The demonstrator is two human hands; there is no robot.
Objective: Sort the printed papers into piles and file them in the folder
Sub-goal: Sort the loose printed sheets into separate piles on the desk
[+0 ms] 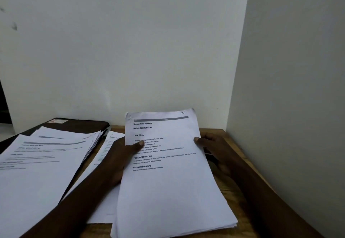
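Printed papers (168, 191) sit as a thick stack between both hands, held just above the wooden table (231, 178). The left hand (121, 155) pinches the stack's left edge, thumb pressed on the top sheet. The right hand (214, 148) grips the opposite edge the same way, its fingers hidden underneath. The stack's long axis runs away from the person, its far end tipped up and the heading facing them. Everything it could go to lies out beyond the left hand. A thin pile (109, 144) is just beside and partly under that forearm, and farther out a fanned pile (43, 163) rests on the dark folder (78, 123). I'd judge the left hand the nearer one for carrying the top sheet across, while the right steadies the remainder.
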